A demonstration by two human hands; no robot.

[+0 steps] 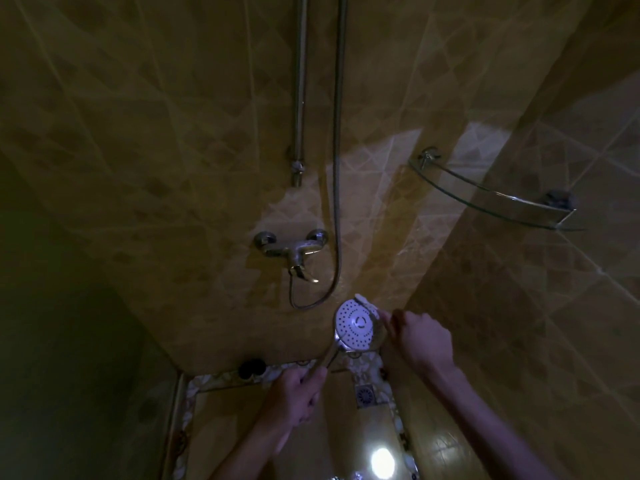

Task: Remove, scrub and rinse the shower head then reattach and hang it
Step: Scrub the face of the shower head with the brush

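Your left hand grips the shower head handle, faceplate up for access — right hand pinches a toothbrush at its upper rim, bottom centre.

Shower head: white glossy plastic face, chrome rim. Mixer tap, hose: shiny metal. Wall tiles: glossy. Corner shelf: clear glass.

Two bare forearms enter from the lower edge. Left hand and right hand are ungloved. No sleeves, rings, watch or bands are visible in the dim light.
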